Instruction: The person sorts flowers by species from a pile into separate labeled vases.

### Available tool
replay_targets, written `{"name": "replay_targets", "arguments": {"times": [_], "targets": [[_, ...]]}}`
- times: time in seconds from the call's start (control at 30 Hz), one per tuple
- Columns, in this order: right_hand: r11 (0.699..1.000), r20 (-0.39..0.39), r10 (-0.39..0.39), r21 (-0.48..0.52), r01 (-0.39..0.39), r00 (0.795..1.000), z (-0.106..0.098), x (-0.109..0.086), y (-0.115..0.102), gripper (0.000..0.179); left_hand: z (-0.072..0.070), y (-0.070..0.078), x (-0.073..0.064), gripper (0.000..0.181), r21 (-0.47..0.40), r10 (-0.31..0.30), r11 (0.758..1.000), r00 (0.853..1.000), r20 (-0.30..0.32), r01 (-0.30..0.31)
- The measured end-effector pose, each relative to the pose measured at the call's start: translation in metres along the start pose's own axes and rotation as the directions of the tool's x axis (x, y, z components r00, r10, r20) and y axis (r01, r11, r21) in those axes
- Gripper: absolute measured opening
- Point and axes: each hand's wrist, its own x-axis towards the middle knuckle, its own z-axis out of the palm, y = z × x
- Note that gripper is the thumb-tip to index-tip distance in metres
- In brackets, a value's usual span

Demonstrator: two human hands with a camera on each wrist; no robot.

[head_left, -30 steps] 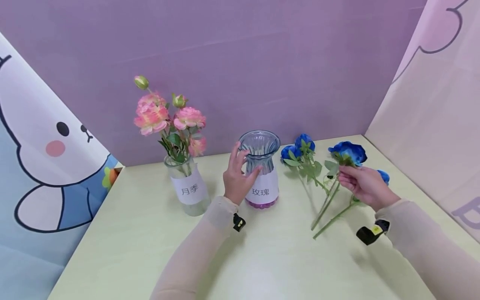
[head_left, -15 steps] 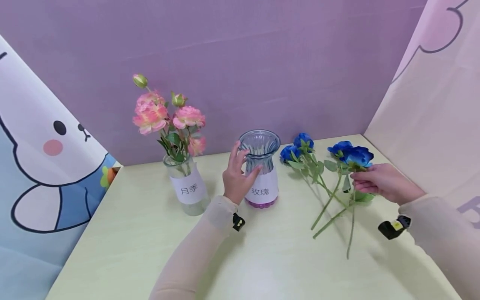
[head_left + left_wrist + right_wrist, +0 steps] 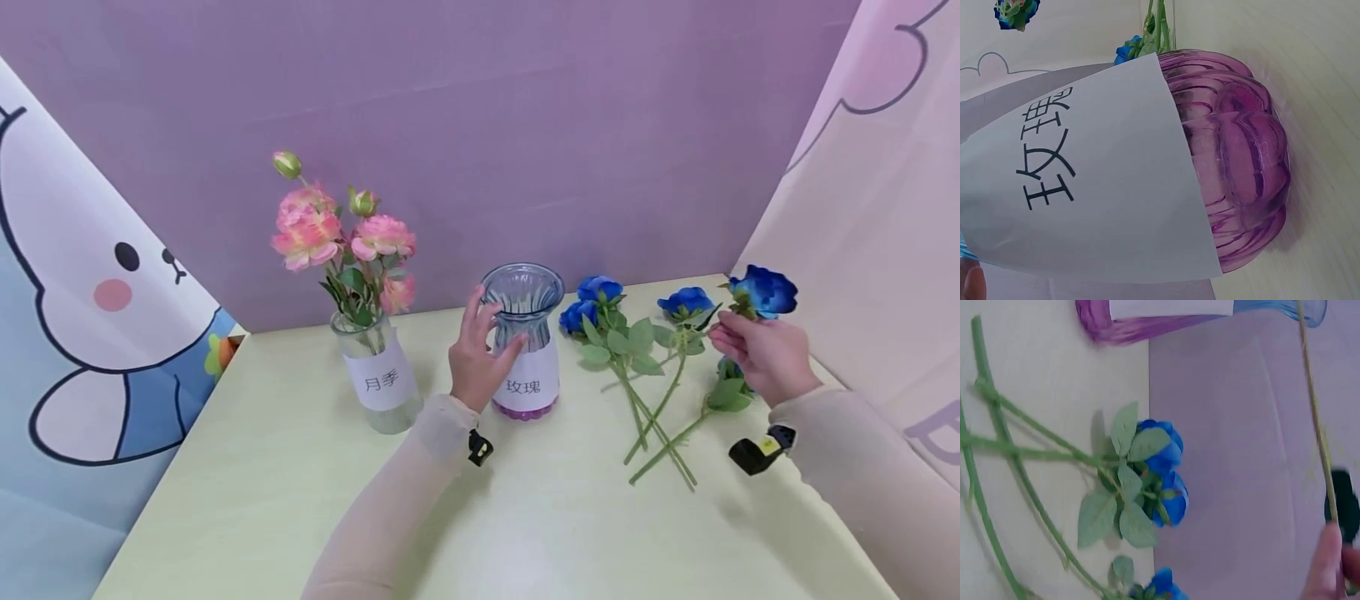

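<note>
My left hand (image 3: pixel 480 358) holds the neck of a ribbed glass vase (image 3: pixel 534 329), blue above and purple at its base. A white paper label (image 3: pixel 1110 181) with black characters wraps the vase. On the right, my right hand (image 3: pixel 772 354) pinches the stem of a blue rose (image 3: pixel 765 292) just below its bloom, raised over the table. In the right wrist view the thin stem (image 3: pixel 1316 419) runs away from the fingertips. Other blue roses (image 3: pixel 598 288) lie between the vase and my right hand, their green stems (image 3: pixel 660 425) crossing toward the front.
A clear glass jar (image 3: pixel 390 417) with its own paper label stands left of the vase, holding pink flowers (image 3: pixel 382 237) and green buds. A purple backdrop (image 3: pixel 480 150) rises behind the pale table (image 3: pixel 225 492). Printed cloth panels (image 3: pixel 885 233) flank both sides.
My right hand has drawn one blue rose out from the others to the right and lifted it. The remaining stems have shifted on the table. My left hand stays on the vase.
</note>
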Motion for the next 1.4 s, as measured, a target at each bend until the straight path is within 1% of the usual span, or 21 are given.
{"name": "replay_targets", "arguments": {"times": [0.07,0.17,0.27,0.3,0.4,0.5,0.63,0.7,0.77,0.87,1.0,1.1,1.2,1.27,1.33,1.37,1.4], "targets": [[0.995,-0.065,-0.044,0.082,0.049,0.997,0.003,-0.001,0.003,0.021,0.0,0.0,-0.001,0.05,0.0,0.002,1.0,1.0,-0.002,-0.002],[0.978,-0.158,-0.09,0.175,0.118,0.983,0.007,-0.001,0.004,0.015,0.001,0.0,-0.001,0.05,-0.001,0.011,1.0,1.0,-0.006,-0.011],[0.947,-0.238,-0.11,0.27,0.175,0.965,0.011,0.0,0.004,0.005,0.001,0.001,-0.001,0.05,-0.003,0.012,1.0,1.0,-0.013,-0.012],[0.935,-0.267,-0.114,0.298,0.194,0.957,0.012,0.001,0.004,0.005,0.001,0.001,-0.001,0.049,-0.002,0.01,1.0,1.0,-0.016,-0.01],[0.892,-0.343,-0.127,0.371,0.259,0.931,0.016,0.003,0.003,0.015,0.0,0.002,-0.001,0.049,0.0,0.004,1.0,1.0,-0.022,-0.004],[0.842,-0.423,-0.151,0.419,0.34,0.893,0.02,0.005,0.003,0.02,-0.001,0.003,0.0,0.048,-0.004,0.0,1.0,1.0,-0.023,0.0],[0.769,-0.514,-0.15,0.477,0.426,0.845,0.026,0.005,0.004,0.02,-0.001,0.003,0.0,0.048,-0.016,-0.009,1.0,1.0,-0.027,0.009],[0.736,-0.541,-0.154,0.495,0.461,0.827,0.031,0.005,0.007,0.02,-0.001,0.002,0.0,0.048,-0.024,-0.012,1.0,0.999,-0.031,0.011],[0.714,-0.56,-0.171,0.496,0.494,0.811,0.038,0.005,0.01,0.02,-0.001,0.001,0.0,0.048,-0.028,-0.01,1.0,0.999,-0.035,0.009],[0.691,-0.581,-0.218,0.476,0.544,0.785,0.049,0.005,0.015,0.021,0.0,0.0,0.001,0.048,-0.034,0.003,0.999,0.999,-0.04,-0.005],[0.675,-0.609,-0.268,0.434,0.597,0.746,0.062,0.003,0.018,0.022,0.001,-0.001,0.0,0.049,-0.041,0.027,0.999,0.999,-0.042,-0.028],[0.677,-0.617,-0.303,0.398,0.62,0.727,0.073,0.002,0.019,0.02,0.001,-0.002,-0.001,0.049,-0.047,0.031,0.998,0.998,-0.047,-0.033],[0.698,-0.612,-0.355,0.33,0.636,0.707,0.086,0.0,0.021,0.018,0.002,-0.002,-0.002,0.05,-0.053,0.025,0.998,0.998,-0.052,-0.028],[0.705,-0.6,-0.404,0.277,0.653,0.69,0.094,-0.001,0.022,0.017,0.002,-0.002,-0.002,0.05,-0.054,0.022,0.998,0.998,-0.052,-0.024],[0.704,-0.581,-0.461,0.221,0.675,0.67,0.103,-0.001,0.022,0.016,0.002,-0.002,-0.002,0.049,-0.056,0.018,0.998,0.999,-0.051,-0.021],[0.697,-0.564,-0.494,0.198,0.69,0.662,0.107,-0.001,0.022,0.014,0.003,-0.002,-0.002,0.049,-0.058,0.014,0.998,0.999,-0.049,-0.017],[0.692,-0.542,-0.524,0.179,0.699,0.657,0.111,-0.001,0.022,0.013,0.003,-0.001,-0.003,0.049,-0.056,0.011,0.998,0.999,-0.047,-0.013]]}}
